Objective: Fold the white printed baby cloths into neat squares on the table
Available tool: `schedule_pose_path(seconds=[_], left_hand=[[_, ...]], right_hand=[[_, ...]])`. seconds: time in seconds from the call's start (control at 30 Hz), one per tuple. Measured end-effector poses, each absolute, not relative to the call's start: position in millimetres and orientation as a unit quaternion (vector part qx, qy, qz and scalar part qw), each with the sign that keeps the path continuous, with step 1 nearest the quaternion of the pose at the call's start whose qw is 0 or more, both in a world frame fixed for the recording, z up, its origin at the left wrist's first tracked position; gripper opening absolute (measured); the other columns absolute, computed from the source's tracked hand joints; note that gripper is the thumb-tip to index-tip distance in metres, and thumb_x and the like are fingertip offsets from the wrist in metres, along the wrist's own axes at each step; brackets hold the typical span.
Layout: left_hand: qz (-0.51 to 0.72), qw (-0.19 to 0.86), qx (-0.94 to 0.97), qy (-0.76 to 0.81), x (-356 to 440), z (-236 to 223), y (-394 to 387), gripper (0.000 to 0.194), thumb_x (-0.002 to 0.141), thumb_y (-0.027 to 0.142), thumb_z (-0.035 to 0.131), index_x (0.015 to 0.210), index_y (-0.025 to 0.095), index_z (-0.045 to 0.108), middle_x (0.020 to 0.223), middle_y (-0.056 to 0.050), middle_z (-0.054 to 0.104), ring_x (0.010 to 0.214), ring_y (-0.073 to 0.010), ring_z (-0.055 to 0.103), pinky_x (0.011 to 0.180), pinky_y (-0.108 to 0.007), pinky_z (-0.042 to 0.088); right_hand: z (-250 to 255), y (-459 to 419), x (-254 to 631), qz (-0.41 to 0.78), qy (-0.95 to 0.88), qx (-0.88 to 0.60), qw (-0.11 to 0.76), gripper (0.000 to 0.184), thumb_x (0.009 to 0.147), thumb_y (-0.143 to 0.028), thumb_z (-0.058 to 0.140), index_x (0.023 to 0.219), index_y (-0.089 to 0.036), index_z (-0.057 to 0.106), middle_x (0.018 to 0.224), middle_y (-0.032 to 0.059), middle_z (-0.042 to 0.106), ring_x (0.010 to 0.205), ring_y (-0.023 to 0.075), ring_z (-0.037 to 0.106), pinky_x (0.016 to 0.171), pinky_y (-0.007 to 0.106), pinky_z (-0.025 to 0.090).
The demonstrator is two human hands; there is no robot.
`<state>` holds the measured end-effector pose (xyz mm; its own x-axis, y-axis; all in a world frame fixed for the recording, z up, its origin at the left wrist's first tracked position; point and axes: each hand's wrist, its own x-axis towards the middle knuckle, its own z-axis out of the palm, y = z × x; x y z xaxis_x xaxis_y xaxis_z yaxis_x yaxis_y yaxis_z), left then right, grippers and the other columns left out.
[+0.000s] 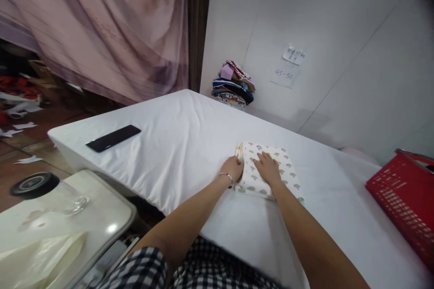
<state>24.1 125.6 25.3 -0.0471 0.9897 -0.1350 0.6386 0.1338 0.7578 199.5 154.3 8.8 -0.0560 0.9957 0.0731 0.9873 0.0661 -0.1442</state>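
A folded white cloth [286, 171] with small grey-green mushroom-like prints lies on the white-covered table [162, 144]. At its left edge, my left hand [234, 167], with a silvery bracelet on the wrist, has its fingers curled in against the folded layers; part of the fingers is hidden. My right hand [267, 168] rests flat on top of the cloth, fingers spread. The two hands are close together but apart.
A dark phone-like slab [113, 138] lies at the table's left. Folded garments [233, 85] are stacked by the wall at the far corner. On the right stands a red plastic basket [403, 189]. A clear jar with a black lid [35, 185] lies on a pale surface [101, 203] at lower left.
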Motion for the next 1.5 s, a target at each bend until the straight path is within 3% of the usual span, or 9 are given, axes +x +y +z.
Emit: schedule_pose_path(seconds=[0.3,0.77,1.1,1.5], left_hand=[[0.252,0.304,0.604,0.692,31,21,142,0.024,0.074,0.032,0.051,0.095,0.019,0.057,0.105,-0.011,0.062,0.089,-0.0234,0.060,0.070,-0.030,0.043],[0.298,0.333,0.603,0.661,26,8,146,0.010,0.070,0.030,0.055,0.068,0.020,0.056,0.074,-0.002,0.065,0.069,-0.0164,0.058,0.056,-0.024,0.037],[0.281,0.328,0.602,0.671,32,15,159,0.022,0.073,0.041,0.052,0.072,0.020,0.059,0.079,-0.006,0.066,0.072,-0.0195,0.060,0.057,-0.026,0.038],[0.290,0.313,0.583,0.691,34,10,168,0.021,0.076,0.039,0.049,0.074,0.021,0.057,0.082,-0.006,0.067,0.076,-0.0199,0.060,0.059,-0.027,0.039]], right_hand=[[9,156,199,0.030,-0.726,-0.682,0.079,0.053,0.087,-0.050,0.025,0.131,-0.025,0.039,0.144,0.0015,0.027,0.133,0.0195,0.016,0.105,0.043,0.013],[6,157,200,0.023,-0.728,-0.680,0.084,0.052,0.088,-0.051,0.025,0.131,-0.026,0.039,0.144,0.0019,0.028,0.133,0.0203,0.018,0.105,0.044,0.014],[6,158,200,0.023,-0.728,-0.681,0.076,0.052,0.088,-0.050,0.025,0.132,-0.025,0.039,0.144,0.0017,0.026,0.133,0.0198,0.017,0.105,0.044,0.013],[11,155,196,0.018,-0.728,-0.682,0.067,0.052,0.088,-0.049,0.024,0.132,-0.025,0.038,0.144,0.0017,0.027,0.133,0.0191,0.017,0.105,0.040,0.012]])
